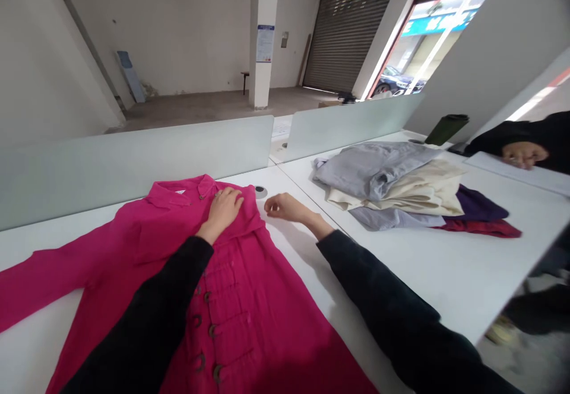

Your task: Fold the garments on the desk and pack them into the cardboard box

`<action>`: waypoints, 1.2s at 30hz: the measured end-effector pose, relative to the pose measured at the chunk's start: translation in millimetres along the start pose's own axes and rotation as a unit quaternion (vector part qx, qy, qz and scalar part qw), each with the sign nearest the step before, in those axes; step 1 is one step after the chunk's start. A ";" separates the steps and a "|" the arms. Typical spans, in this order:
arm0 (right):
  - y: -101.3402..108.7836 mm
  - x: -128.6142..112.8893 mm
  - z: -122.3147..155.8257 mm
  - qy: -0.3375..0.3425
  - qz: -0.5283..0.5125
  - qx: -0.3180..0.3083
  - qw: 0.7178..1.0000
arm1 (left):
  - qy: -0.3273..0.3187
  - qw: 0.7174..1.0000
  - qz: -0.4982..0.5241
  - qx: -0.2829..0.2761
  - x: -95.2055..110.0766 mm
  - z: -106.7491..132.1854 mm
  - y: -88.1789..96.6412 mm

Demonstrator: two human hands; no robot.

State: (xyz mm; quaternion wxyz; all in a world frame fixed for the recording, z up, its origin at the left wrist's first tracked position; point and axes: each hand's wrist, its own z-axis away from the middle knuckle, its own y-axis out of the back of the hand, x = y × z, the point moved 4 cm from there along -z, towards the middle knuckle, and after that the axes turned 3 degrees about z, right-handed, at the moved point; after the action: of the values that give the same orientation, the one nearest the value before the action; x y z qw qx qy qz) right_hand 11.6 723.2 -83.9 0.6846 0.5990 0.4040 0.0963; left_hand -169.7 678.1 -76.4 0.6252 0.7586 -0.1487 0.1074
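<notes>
Black sleeves (146, 317) cross white desk (445, 275), concrete room (214, 106) beyond.

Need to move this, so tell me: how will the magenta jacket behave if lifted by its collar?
The magenta jacket will probably hang floppy, since its cloth lies flat and softly creased under the left hand. It likely feels fairly light for its size, though weight is hard to judge. The dark loop fastenings down the front may swing and snag slightly.
</notes>
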 end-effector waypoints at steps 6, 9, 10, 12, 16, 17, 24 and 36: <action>-27.2 -28.9 36.4 0.061 0.115 0.115 0.985 | 0.065 0.997 0.003 -0.050 1.6 -68.4 -22.9; -34.8 -35.5 35.1 0.120 0.185 0.104 0.970 | 0.080 0.995 -0.004 -0.052 3.7 -83.6 -35.3; -35.5 -36.3 35.2 0.144 0.199 0.090 0.965 | 0.081 0.996 -0.007 -0.047 3.1 -86.2 -38.2; -34.0 -36.3 36.7 0.179 0.215 0.061 0.958 | 0.082 0.996 -0.014 -0.033 1.1 -88.0 -43.5; -22.4 -35.0 40.8 0.156 0.227 0.023 0.961 | 0.056 0.998 -0.021 0.003 2.5 -80.1 -50.9; -18.2 -36.2 41.6 0.149 0.226 0.024 0.962 | 0.047 0.999 -0.021 0.013 3.3 -77.0 -50.3; -8.6 -52.4 33.2 0.170 0.169 0.025 0.970 | 0.028 0.998 -0.047 0.027 -48.1 -40.8 -0.9; -56.2 -107.6 -11.9 0.186 0.147 -0.020 0.971 | 0.255 0.956 -0.128 0.064 -210.1 114.2 96.8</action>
State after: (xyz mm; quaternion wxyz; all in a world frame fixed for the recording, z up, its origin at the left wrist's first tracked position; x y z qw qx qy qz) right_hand -86.6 650.9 -86.8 0.5872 0.6097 0.4301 0.3138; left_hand -403.2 568.4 -83.4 0.6013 0.7569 0.1206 0.2255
